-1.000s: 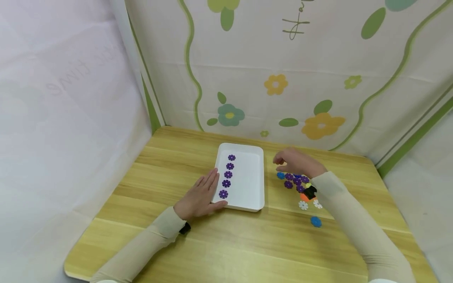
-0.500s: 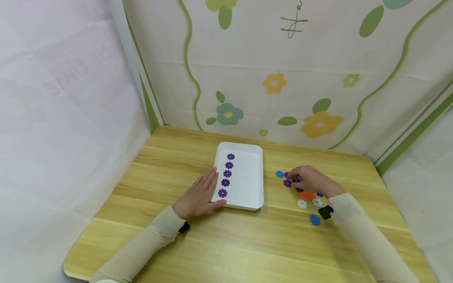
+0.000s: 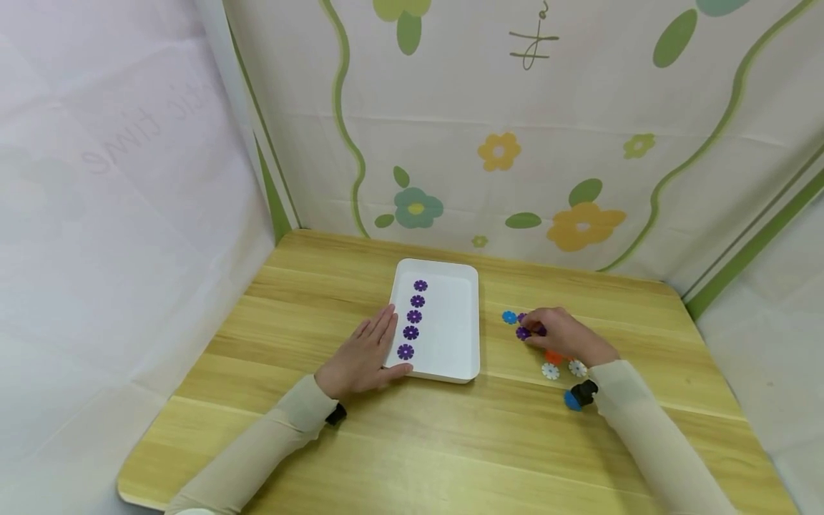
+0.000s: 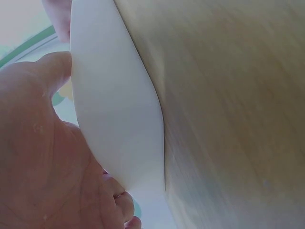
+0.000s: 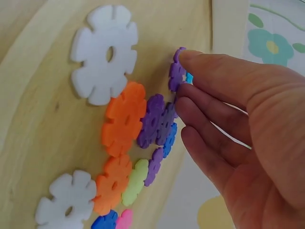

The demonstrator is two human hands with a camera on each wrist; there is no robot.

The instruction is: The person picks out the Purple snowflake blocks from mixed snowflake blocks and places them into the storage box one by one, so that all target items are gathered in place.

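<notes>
A white tray (image 3: 444, 322) lies on the wooden table with a column of several purple snowflake discs (image 3: 415, 317) along its left side. My left hand (image 3: 360, 355) rests with straight fingers along the tray's left edge, thumb at its near corner. In the left wrist view, the hand (image 4: 62, 138) lies against the tray wall (image 4: 114, 95). Right of the tray, my right hand (image 3: 563, 335) reaches down into a loose group of discs. Its thumb and index fingertip pinch the edges of a purple snowflake disc (image 5: 177, 71) in the right wrist view; the other fingers are curled beside it.
Around the right hand lie white (image 5: 107, 55), orange (image 5: 124, 119), yellow-green (image 5: 136, 182), pink (image 5: 124, 219) and other purple discs (image 5: 151, 121). A light blue disc (image 3: 509, 317) is nearest the tray. Another blue disc (image 3: 572, 400) sits under the right wrist. A patterned cloth (image 3: 450, 143) stands behind the table.
The right hand has come down from above the discs beside the tray, first to the right, then slightly left onto a purple disc. The left hand and the purple column have stayed put.
</notes>
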